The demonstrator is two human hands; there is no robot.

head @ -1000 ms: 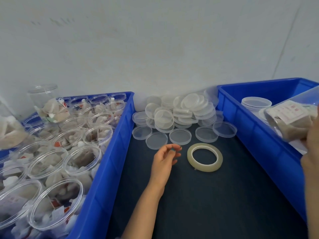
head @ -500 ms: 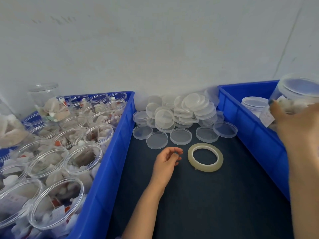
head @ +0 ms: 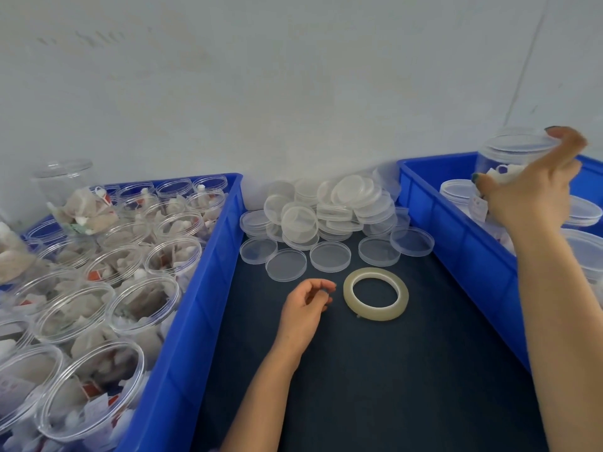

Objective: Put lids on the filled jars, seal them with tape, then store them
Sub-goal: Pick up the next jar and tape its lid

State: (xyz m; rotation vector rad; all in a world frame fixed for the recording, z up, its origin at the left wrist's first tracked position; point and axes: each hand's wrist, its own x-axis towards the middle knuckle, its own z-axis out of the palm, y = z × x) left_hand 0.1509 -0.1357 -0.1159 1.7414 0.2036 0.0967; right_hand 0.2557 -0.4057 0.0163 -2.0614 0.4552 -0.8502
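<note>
A: Where's the lidded jar [head: 512, 151]?
B: In the right hand [head: 535, 190], with the fingers curled round its lid and wall. It's held over the right blue crate [head: 456, 230] at the table's [head: 359, 386] right edge.
A: And the left hand [head: 306, 308]?
B: It rests mid-table, fingers loosely curled and gripping nothing, just beside the tape roll [head: 375, 294]. Loose lids [head: 326, 216] are heaped at the far edge, and open filled jars [head: 143, 305] crowd the left blue crate [head: 202, 288].

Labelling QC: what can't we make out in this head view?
All head view.
- Jar seal: right hand covers its side.
- Right bin contents: partly behind the arm, cut off at the right edge.
- Label text: too small, blurred.
- Tape end: too small.
</note>
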